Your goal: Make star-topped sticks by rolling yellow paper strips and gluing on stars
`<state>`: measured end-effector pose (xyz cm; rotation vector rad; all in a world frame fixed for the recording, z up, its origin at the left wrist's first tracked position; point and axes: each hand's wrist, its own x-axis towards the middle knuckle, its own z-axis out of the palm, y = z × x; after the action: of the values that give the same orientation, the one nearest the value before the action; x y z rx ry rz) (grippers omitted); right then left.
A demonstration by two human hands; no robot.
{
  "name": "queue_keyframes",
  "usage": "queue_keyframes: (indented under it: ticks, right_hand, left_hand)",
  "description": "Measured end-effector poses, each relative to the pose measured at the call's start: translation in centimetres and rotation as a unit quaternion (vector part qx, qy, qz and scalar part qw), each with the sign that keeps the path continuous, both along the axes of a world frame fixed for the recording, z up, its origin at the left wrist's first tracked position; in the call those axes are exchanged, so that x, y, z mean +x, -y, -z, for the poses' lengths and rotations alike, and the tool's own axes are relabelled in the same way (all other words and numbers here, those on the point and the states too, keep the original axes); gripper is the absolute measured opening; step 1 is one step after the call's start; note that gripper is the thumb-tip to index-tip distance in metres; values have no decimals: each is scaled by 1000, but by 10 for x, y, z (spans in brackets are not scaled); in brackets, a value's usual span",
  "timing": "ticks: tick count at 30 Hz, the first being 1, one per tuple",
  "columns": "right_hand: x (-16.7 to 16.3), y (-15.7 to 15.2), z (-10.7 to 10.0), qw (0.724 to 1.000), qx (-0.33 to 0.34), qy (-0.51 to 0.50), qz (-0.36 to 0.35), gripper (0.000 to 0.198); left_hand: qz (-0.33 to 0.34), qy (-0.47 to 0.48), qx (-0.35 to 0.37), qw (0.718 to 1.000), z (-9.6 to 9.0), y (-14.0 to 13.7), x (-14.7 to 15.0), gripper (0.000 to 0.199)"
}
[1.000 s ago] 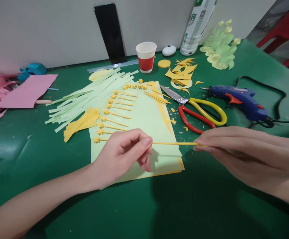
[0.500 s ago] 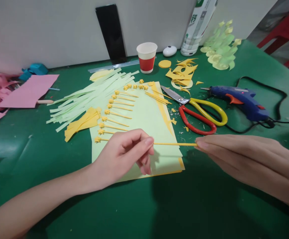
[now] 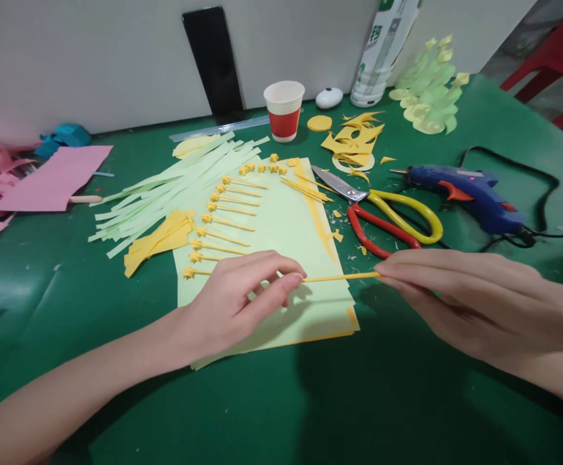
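Observation:
A thin yellow paper stick [image 3: 342, 278] stretches level between my two hands, above pale green paper sheets [image 3: 300, 226]. My left hand [image 3: 256, 290] pinches its left end between thumb and fingertips. At the other end, the fingers and thumb of my right hand [image 3: 470, 290] close on the stick. Left of centre on the sheets lies a row of yellow sticks tipped with small stars [image 3: 233, 224], the lowest partly covered by my left hand. Several loose yellow paper stars [image 3: 272, 168] and a bundle of plain yellow sticks [image 3: 305, 190] rest farther up.
Scissors [image 3: 353, 194] lie open right of the sheets, beside a blue glue gun [image 3: 470, 190] with its cord. Green strips [image 3: 165, 194], yellow scraps [image 3: 353, 142] and pink paper [image 3: 58, 177] lie around. A paper cup [image 3: 284, 119] stands at the back near a phone [image 3: 212, 61].
My left hand's fingers have curled in and shifted slightly right along the stick. My right hand has turned a little and moved slightly up and left; the stick's right end is slightly higher.

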<state>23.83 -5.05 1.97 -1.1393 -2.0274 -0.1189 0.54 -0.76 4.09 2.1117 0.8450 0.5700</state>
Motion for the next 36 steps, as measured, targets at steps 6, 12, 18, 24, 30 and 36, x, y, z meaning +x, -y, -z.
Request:
queue_keyframes:
  ticks: [6,12,18,24,30,36]
  right_hand:
    - [-7,-3,1,998,12,-45,-40,15]
    - [-7,-5,0,998,7,-48,-38,15]
    - [-6,-6,0,998,9,-51,-41,13]
    - [-5,-6,1,998,-5,-52,-41,12]
    - [-4,-7,2,997,-14,-59,-51,13]
    - [-6,-6,1,996,-13,-69,-52,14]
  left_hand:
    - [-9,18,48,999,0,1,-1,23]
    - [-48,37,-78,995,-7,0,3,18]
    - [-64,45,-75,994,-9,0,2,13]
    - [-59,30,-11,998,-8,0,1,7]
    - [-50,14,90,995,-4,0,0,3]
    - [-42,-21,202,978,-3,1,-1,5]
